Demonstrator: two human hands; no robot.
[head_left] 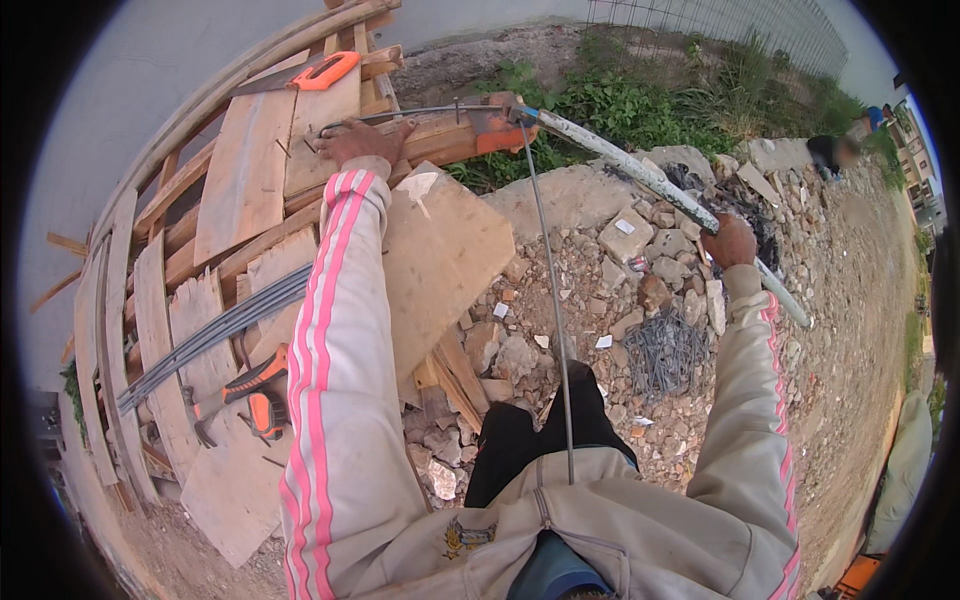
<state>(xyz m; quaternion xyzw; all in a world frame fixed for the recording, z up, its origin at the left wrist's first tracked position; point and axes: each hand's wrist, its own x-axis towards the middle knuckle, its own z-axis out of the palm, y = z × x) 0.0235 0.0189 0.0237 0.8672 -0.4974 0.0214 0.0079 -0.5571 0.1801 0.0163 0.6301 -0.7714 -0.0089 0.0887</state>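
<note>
My right hand (pixel 730 243) is wrapped around a long pipe (pixel 620 160) with worn white paint, which slopes down to the right from a blue-and-orange metal fitting (pixel 518 113). A thin steel rod (pixel 548 240) is bent sharply at that fitting. One leg of it runs back toward my torso; the other goes left along the wood to my left hand. My left hand (pixel 362 142) lies over that leg on the planks, fingers spread and thumb apart. Nails (pixel 457 108) stick up from the wood nearby.
An orange-handled handsaw (pixel 325 72) lies on the boards at far left. Closer are a bundle of steel rods (pixel 215 340), a hammer (pixel 240 385) and a tape measure (pixel 265 415). Rubble surrounds bent metal pieces (pixel 665 350). Another person (pixel 828 155) is at the far right.
</note>
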